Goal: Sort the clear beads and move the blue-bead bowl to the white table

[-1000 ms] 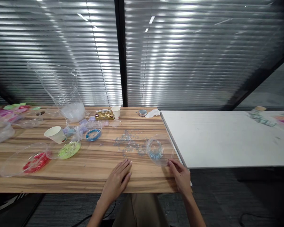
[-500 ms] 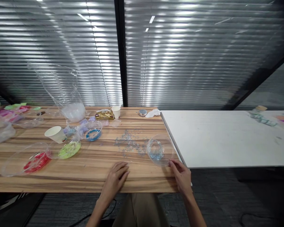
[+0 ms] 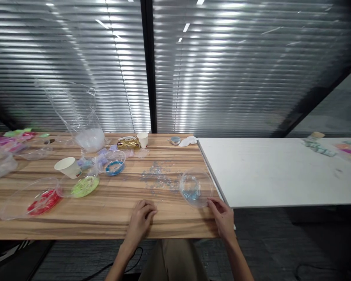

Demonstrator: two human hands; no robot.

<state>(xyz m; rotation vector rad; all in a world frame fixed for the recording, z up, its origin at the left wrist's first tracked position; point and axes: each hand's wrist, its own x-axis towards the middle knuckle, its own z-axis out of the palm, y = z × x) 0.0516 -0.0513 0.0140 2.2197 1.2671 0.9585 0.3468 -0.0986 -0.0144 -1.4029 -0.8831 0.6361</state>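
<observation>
A clear plastic bowl [image 3: 208, 181] with pale blue bits [image 3: 191, 194] in its bottom stands near the right end of the wooden table. My right hand [image 3: 221, 214] pinches its near right rim between thumb and fingers. Left of the bowl, small clear and bluish bits [image 3: 159, 177] lie scattered over the wood. My left hand [image 3: 140, 216] rests on the table in front of them, fingers curled in and fingertips close to the thumb. Whether a small piece is between them is too small to tell. A tiny clear sliver lies just beyond its fingers.
Further left stand clear bowls with red pieces [image 3: 43, 202], green pieces [image 3: 86, 186] and blue pieces [image 3: 115, 168]. A tilted paper cup [image 3: 68, 167], an upright paper cup [image 3: 142, 139], a gold packet [image 3: 128, 143], a plastic bag [image 3: 90, 139], a round tin [image 3: 175, 140] and a tissue [image 3: 188, 141] stand behind.
The fingers of my left hand have curled in and drawn slightly back toward me. My right hand keeps its hold on the bowl's rim. The view has shifted slightly.
</observation>
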